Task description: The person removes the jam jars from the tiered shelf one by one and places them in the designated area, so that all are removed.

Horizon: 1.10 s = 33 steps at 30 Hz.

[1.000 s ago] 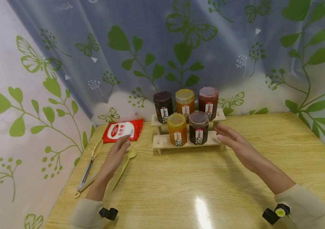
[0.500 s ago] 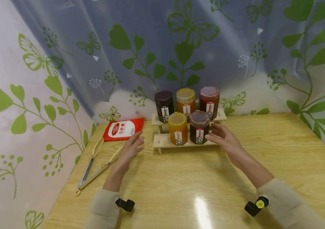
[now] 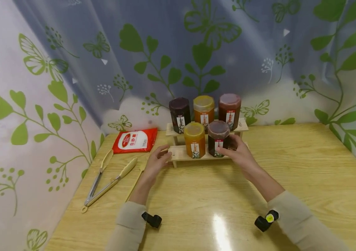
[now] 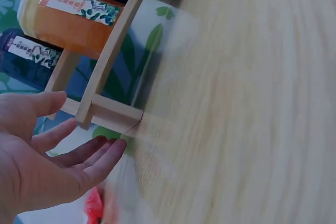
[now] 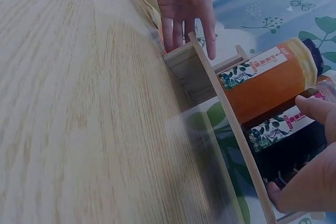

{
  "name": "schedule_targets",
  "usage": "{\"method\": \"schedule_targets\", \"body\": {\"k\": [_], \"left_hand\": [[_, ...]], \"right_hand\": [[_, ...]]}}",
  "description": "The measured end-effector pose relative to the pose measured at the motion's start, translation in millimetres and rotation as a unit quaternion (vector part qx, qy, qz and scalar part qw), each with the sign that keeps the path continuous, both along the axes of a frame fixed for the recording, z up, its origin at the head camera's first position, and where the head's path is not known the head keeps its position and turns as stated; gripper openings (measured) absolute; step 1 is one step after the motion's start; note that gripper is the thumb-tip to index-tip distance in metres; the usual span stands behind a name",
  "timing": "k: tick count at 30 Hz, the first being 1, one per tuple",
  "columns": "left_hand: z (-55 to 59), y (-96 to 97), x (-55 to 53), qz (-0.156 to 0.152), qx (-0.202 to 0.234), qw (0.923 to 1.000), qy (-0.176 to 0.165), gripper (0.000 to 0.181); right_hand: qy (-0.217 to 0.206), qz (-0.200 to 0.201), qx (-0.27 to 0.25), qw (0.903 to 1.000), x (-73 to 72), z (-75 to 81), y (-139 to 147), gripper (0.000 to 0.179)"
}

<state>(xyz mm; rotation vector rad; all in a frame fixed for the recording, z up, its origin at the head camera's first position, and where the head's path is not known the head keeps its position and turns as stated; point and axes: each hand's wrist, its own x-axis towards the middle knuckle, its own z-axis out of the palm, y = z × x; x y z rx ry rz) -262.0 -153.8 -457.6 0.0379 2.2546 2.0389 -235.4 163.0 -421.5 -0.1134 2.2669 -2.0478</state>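
Dark jar (image 3: 213, 144) stood on the lower step of the wooden rack (image 3: 178, 151): within the last second both hands closed in; the left hand (image 3: 156, 162), fingers loose and holding nothing, came beside the rack's left end, while the right hand (image 3: 240, 153) curled part-way round the jar, apparently securing it; its long axis was vertical, lid (image 3: 218, 128) up, label (image 3: 219, 143) facing the near side

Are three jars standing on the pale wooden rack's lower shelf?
No, the pale wooden lower shelf holds only a yellow-lidded orange faceted jar and a purplish-lidded dark faceted jar.
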Motion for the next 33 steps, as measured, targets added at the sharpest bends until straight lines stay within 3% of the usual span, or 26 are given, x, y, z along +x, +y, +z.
{"method": "schedule_targets", "body": {"k": [4,10,17,26,33], "left_hand": [[-3.0,5.8,-3.6,0.012,0.017,0.9997,-0.010,0.048],[-4.1,13.2,-8.4,0.021,0.009,0.9994,-0.026,0.053],[-4.9,20.4,-8.5,0.050,-0.007,0.9986,-0.015,0.057],[-8.0,23.4,-8.4,0.043,-0.018,0.9988,-0.016,0.063],[-8.4,22.2,-9.4,0.047,-0.034,0.9981,-0.020,0.062]], "right_hand": [[0.002,-0.008,0.006,1.0000,-4.1,-2.8,-4,0.083],[0.003,-0.032,0.025,0.9992,-9.0,-7.4,-12,0.083],[0.010,-0.053,0.039,0.9978,-11.6,-9.1,-21,0.090],[0.018,-0.081,0.086,0.9928,-13.5,-9.9,-24,0.094],[0.011,-0.073,0.110,0.9912,-13.1,-6.0,-18,0.094]]}}
